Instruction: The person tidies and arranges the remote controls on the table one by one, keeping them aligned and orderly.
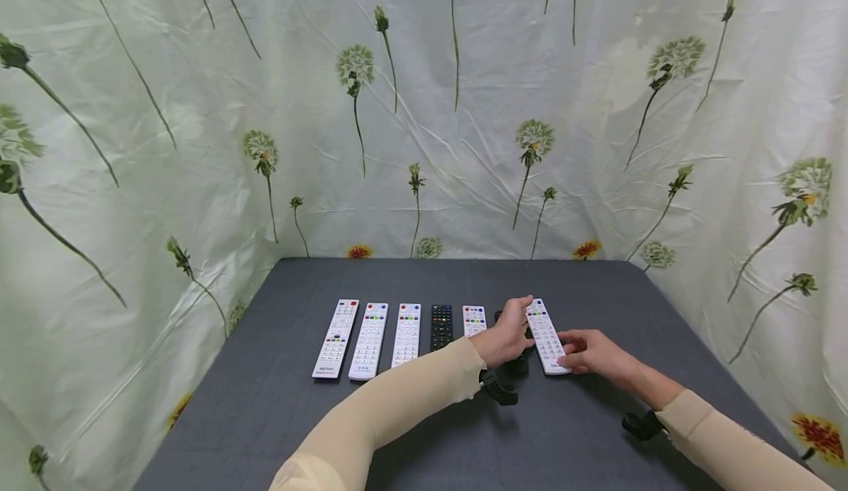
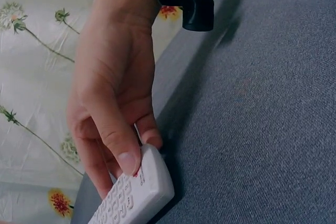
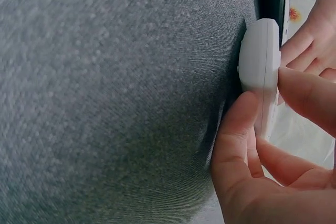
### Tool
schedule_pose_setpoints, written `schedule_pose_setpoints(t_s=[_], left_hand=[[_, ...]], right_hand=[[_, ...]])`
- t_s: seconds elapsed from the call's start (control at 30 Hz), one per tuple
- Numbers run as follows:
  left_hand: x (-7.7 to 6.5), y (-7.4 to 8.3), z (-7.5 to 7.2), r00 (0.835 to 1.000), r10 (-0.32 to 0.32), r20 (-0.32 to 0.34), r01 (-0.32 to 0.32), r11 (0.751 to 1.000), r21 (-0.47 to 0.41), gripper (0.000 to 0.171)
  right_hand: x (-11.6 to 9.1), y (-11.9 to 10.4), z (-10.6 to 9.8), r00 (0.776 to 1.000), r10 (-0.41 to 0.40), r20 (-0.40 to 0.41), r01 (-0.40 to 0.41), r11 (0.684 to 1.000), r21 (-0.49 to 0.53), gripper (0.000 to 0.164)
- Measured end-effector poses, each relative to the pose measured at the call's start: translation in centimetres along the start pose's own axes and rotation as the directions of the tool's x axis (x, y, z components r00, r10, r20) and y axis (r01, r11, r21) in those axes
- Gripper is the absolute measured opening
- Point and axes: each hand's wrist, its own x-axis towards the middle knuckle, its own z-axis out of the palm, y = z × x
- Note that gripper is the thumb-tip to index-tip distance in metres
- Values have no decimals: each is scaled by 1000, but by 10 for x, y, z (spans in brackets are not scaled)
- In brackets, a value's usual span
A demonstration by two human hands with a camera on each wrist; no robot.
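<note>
A white remote control (image 1: pixel 547 336) lies tilted slightly at the right end of a row of remotes. My right hand (image 1: pixel 599 358) pinches its near end. In the left wrist view the thumb of that hand presses on top, beside the keys of the white remote (image 2: pixel 149 184). The right wrist view shows fingers on both faces of its rounded end. My left hand (image 1: pixel 506 333) is at the upper left edge of this remote, its fingers extended along the side. Beneath the left hand a black remote (image 1: pixel 517 366) is mostly hidden.
To the left lie three white remotes, the outermost a long white remote (image 1: pixel 336 338), then a black remote (image 1: pixel 441 327) and another white remote (image 1: pixel 474 319), partly covered by my left arm. The dark grey table (image 1: pixel 464 277) backs onto a flower-printed curtain (image 1: pixel 450 145).
</note>
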Motion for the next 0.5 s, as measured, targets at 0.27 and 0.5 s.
schedule_pose_setpoints(t_s=[0.27,0.5], left_hand=[[2,-3,-2,1000,-2,-29,1,999,-40,69],[-2,-4,-3,1000,-6,-26,4,998,-61,72]], right_hand=[[-3,-1,1,1000,-2,8,2,1000,11,71],[-6,2,2,1000,-14,-2,14,1000,3,71]])
